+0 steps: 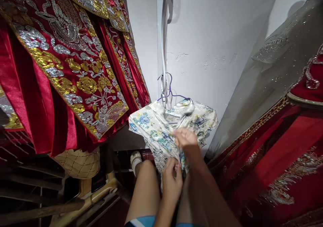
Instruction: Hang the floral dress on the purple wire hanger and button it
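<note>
A white garment with a blue, yellow and green floral print (pixel 156 132) hangs on a thin purple hanger (pixel 170 89), its collar and short sleeves spread out. Low on the garment's front, my left hand (pixel 172 177) is closed, with thumb and fingertips pinching the cloth. Higher up, near the neckline, my right hand (pixel 184 137) has its fingers bent together at the front edge of the garment, pinching the fabric. The lower part of the garment falls between my knees, partly hidden by my hands and arms.
Red gowns with gold and silver embroidery (pixel 87 84) hang at the left, above a wooden chair (pixel 101 193) with a quilted cushion (pixel 78 163). A pale wall (pixel 199 41) stands behind. A sheer sparkly gown (pixel 252 75) and a red beaded gown (pixel 285 142) are at the right.
</note>
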### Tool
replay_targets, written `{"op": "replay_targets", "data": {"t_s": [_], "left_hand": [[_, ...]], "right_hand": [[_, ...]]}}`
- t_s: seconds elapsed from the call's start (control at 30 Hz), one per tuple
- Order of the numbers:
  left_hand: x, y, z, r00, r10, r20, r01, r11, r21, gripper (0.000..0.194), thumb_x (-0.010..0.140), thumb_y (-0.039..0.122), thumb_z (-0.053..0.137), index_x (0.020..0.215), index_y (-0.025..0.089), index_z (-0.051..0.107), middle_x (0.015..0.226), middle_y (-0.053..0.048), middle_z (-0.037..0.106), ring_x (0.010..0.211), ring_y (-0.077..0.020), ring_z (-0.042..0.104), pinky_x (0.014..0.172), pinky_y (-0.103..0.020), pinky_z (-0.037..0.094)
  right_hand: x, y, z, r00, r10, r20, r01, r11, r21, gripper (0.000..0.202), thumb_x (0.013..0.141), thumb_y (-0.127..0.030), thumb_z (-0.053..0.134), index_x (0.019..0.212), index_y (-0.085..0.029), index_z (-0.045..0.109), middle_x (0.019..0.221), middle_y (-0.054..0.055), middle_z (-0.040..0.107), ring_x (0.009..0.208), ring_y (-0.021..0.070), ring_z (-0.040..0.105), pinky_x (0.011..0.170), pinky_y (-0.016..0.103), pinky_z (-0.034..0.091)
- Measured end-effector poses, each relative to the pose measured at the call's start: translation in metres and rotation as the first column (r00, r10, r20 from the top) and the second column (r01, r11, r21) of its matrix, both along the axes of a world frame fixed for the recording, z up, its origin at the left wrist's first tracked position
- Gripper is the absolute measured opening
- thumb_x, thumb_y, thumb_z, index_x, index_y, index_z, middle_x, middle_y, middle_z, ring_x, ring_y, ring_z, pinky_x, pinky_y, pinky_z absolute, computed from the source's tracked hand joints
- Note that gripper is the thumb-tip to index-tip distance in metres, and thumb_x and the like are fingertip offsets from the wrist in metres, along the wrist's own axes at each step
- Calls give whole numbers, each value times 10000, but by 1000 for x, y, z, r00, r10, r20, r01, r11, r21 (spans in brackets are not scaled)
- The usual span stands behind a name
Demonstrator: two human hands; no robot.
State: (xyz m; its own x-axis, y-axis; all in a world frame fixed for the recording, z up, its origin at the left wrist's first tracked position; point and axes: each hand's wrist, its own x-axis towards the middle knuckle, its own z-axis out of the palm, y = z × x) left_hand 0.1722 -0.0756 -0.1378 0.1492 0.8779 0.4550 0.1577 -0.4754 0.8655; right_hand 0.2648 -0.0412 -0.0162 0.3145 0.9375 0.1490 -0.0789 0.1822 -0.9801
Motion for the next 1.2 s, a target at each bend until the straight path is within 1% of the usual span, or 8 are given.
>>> {"op": "replay_targets", "data": {"t_s": [0.17,0.33,0.53,0.67,0.87,1.03,1.1,1.2], "left_hand": [[18,-16,-19,998,39,-45,-38,999,14,222,945,210,476,724,195,466,740,-19,483,670,-153,493,603,-238,353],[0,-4,-17,996,56,68,-53,997,-49,199,935,287,553,768,180,567,743,-29,559,677,-157,543,628,-245,423],[-27,35,83,977,104,185,-135,977,163,230,981,296,539,1156,195,649,956,-65,654,861,-177,615,794,-289,487],[-33,74,158,998,66,-13,-53,887,460,247,981,236,540,1198,208,654,1000,-63,646,887,-178,602,820,-303,471],[-42,91,197,974,209,-87,-106,761,639,147,970,220,541,917,161,665,897,-51,671,896,-199,613,846,-332,437],[-87,125,191,881,259,396,-373,894,247,140,905,272,612,849,149,650,812,-19,638,775,-157,596,771,-282,471],[-102,141,177,737,280,615,-276,956,-104,120,883,237,615,804,147,612,734,9,608,664,-120,572,711,-259,487],[-109,156,150,511,407,757,-83,900,-428,107,900,152,558,793,151,559,665,43,568,580,-72,552,673,-223,519]], "right_hand": [[13,27,71,999,-8,53,-5,969,248,155,774,-282,668,689,-155,650,490,-40,552,431,76,398,434,214,291],[6,26,66,993,51,102,-76,963,260,104,799,-251,635,764,-155,657,488,-39,574,418,78,412,411,201,274],[5,20,47,991,57,118,-88,959,270,113,816,-267,617,765,-167,634,455,-55,539,423,85,440,438,202,319],[7,14,57,981,54,185,-106,953,284,154,832,-295,601,736,-176,616,453,-56,522,421,89,436,444,213,319],[5,36,32,981,-18,193,-31,968,248,182,790,-345,618,709,-191,564,487,-71,447,442,84,335,439,228,231],[6,36,-16,992,62,106,-73,992,104,183,754,-317,612,650,-208,508,485,-90,373,447,80,276,449,236,175],[6,23,-26,992,117,46,-120,989,88,165,764,-303,577,650,-214,497,468,-95,361,435,82,267,447,237,171],[3,-1,-32,985,168,33,-170,983,71,143,778,-286,535,657,-210,527,431,-86,388,423,93,309,452,238,212]]}}
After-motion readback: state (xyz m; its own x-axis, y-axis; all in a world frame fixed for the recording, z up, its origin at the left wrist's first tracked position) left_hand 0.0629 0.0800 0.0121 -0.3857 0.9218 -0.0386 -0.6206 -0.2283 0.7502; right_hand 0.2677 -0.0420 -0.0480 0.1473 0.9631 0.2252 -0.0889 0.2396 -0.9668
